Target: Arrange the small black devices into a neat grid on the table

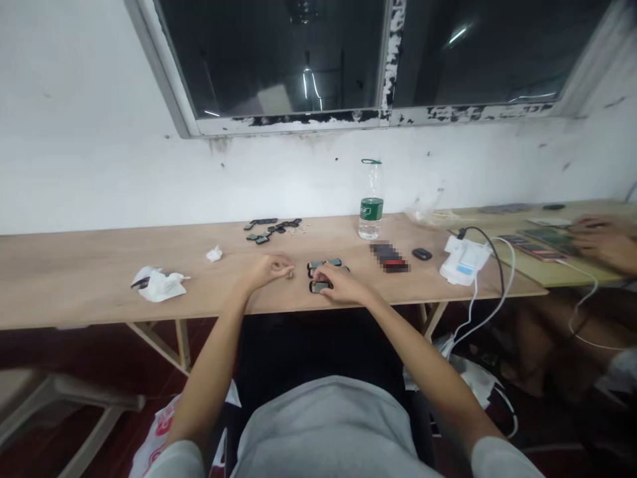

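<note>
My left hand (271,269) is over the wooden table with thumb and forefinger pinched together. A tiny greyish thing (290,274) shows at its fingertips, too small to name. To its right, my right hand (341,285) bends its fingers onto a small black-rimmed piece with a grey-green inside (317,287) lying on the table. Just behind it are several like pieces (332,263), partly covered by the fingers. Farther back, more small dark pieces (276,229) lie in a loose group, with tiny pale bits (298,230) beside them.
A water bottle (369,216) stands near the wall. Right of my hands are a pixelated dark object (389,257), a small black case (422,254) and a white power strip (462,261) with cables. Crumpled tissue (162,285) lies left. Another person's hand (597,232) is at far right.
</note>
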A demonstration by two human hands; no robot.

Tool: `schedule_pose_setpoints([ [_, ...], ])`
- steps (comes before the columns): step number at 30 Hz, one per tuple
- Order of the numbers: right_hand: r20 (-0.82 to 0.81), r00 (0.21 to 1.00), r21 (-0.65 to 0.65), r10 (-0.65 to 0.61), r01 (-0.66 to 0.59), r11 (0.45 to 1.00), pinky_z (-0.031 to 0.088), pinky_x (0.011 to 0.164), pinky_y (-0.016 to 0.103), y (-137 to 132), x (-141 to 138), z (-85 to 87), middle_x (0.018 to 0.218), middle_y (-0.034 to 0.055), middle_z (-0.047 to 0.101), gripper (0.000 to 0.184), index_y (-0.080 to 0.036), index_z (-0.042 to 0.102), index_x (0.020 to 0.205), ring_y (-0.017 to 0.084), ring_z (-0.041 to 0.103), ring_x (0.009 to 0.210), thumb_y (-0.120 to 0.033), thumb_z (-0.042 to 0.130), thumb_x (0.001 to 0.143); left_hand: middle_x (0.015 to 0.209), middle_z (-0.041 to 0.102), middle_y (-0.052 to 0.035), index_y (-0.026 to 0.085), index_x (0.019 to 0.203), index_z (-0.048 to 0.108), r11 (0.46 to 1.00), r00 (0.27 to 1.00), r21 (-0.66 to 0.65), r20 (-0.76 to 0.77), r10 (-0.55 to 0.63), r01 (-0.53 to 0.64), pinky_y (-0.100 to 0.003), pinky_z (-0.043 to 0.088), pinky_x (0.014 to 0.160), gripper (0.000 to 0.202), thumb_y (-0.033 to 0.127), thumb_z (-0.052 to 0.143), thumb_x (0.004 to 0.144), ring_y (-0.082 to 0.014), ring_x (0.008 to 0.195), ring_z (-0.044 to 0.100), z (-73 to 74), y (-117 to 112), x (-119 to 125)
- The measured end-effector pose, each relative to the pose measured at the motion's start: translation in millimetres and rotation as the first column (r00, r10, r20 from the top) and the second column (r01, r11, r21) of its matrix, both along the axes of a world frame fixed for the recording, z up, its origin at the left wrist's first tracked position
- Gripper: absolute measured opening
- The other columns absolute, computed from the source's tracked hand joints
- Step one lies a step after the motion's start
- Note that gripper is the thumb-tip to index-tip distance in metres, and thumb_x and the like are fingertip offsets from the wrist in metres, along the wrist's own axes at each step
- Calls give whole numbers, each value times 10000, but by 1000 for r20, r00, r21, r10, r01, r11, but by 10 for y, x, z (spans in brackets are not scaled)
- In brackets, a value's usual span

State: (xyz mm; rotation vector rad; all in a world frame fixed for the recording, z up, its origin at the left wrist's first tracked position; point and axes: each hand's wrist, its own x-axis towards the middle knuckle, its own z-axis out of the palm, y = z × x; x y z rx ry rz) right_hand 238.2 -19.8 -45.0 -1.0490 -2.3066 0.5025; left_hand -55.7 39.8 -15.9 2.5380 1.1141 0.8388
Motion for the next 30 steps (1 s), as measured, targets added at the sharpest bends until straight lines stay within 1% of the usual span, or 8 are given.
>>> schedule_pose_setpoints([
  [2,-63,998,-21,5,-7,1000,525,894,320,19,25,20,1143,75,757,398,-179,748,1226,225,688,984,-77,792,844,1060,833,-106,201,949,849,999,999,10,4,-53,53,-334,614,846,446,628,722,961,-258,945,768,20,-64,84],
  [6,-232,972,-76,-36,19,997,568,845,324,16,107,130,1090,73,826,285,-184,817,1202,212,726,880,-171,733,930,1077,830,-102,211,1006,858,988,991,81,7,-135,134,-339,617,876,343,528,727,991,-246,930,777,44,-188,278],
  [8,-305,951,-86,-56,31,996,589,854,331,-15,140,200,1115,84,841,261,-184,838,1190,219,749,900,-206,717,960,1104,829,-105,216,1062,856,978,985,126,22,-172,168,-339,621,895,322,506,729,1006,-249,961,783,51,-246,373],
  [12,-388,918,-123,-81,36,992,624,892,347,-73,145,287,1150,92,854,244,-201,866,1164,240,785,969,-225,778,937,1122,829,-118,213,1118,841,950,969,224,66,-237,217,-338,636,908,321,496,708,1043,-248,997,794,54,-332,491],
  [15,-434,897,-170,-81,7,985,639,934,368,-74,123,297,1168,93,858,244,-208,871,1163,258,802,1029,-243,805,931,1152,830,-127,217,1144,836,941,965,253,78,-251,224,-333,651,904,320,484,673,1075,-240,1013,799,55,-366,513],
  [21,-477,874,-192,-97,3,981,637,992,401,-42,106,297,1187,101,859,232,-211,871,1170,268,813,1077,-241,786,956,1208,828,-126,238,1157,841,907,952,318,44,-304,276,-341,662,965,246,409,678,1088,-250,1096,810,40,-371,535],
  [25,-473,873,-198,-116,23,980,648,935,383,-33,101,306,1143,101,865,239,-206,867,1176,265,813,1038,-259,790,956,1226,830,-121,237,1184,840,890,956,374,26,-293,263,-342,668,975,230,371,680,1087,-251,1111,817,2,-348,529],
  [30,-491,867,-200,-81,-22,980,645,821,333,-17,111,307,1105,99,866,278,-196,865,1183,233,801,903,-344,805,956,1229,841,-116,244,1190,856,915,970,348,51,-238,206,-376,686,991,250,403,708,1065,-271,1090,832,-43,-322,476],
])
